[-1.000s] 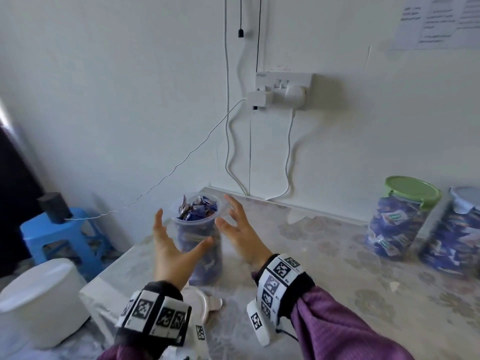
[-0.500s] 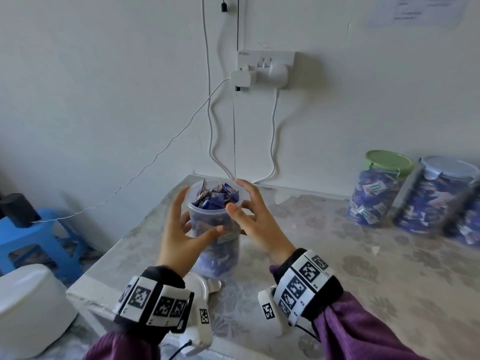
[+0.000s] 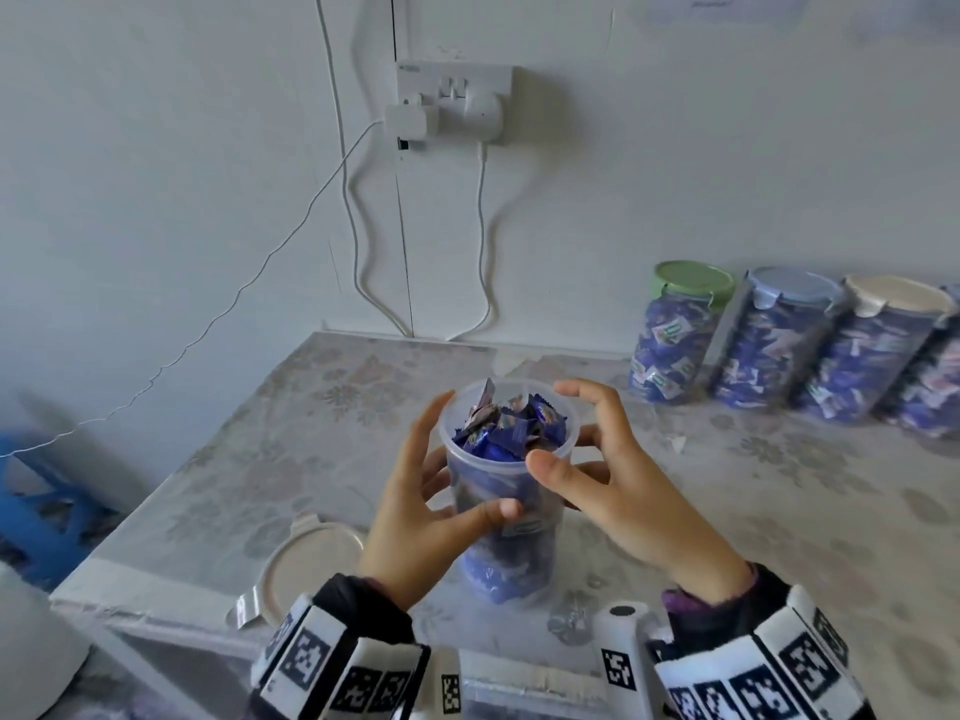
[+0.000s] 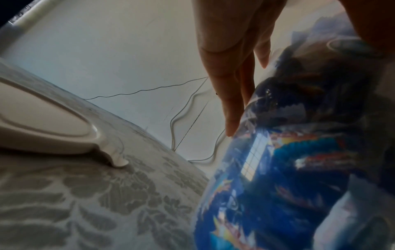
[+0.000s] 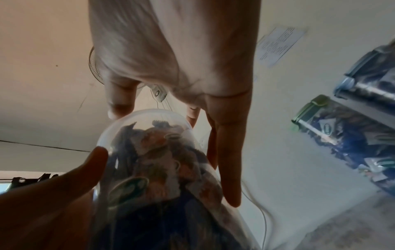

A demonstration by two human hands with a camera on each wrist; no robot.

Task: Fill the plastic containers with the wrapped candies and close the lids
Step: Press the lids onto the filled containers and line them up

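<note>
A clear plastic container [image 3: 506, 537] stands upright on the patterned table [image 3: 779, 511], open and heaped with blue wrapped candies [image 3: 511, 426]. My left hand [image 3: 452, 470] holds its left side, thumb across the front wall and fingers [image 4: 230, 84] along the back. My right hand [image 3: 555, 428] holds its right side with the thumb at the rim and the fingers [image 5: 230, 160] curled round behind. Its white lid [image 3: 311, 563] lies flat on the table just left of the container [image 4: 299, 169], near the front edge.
Several closed containers full of candies stand along the wall at the right, the nearest with a green lid [image 3: 693, 280]. Cables hang from a wall socket [image 3: 452, 106]. Off the table's left edge are a blue stool [image 3: 41, 501] and a white bucket [image 3: 31, 652].
Both hands were spread apart on either side of the container; they have closed in and now hold it. The head view has tipped down and nearer.
</note>
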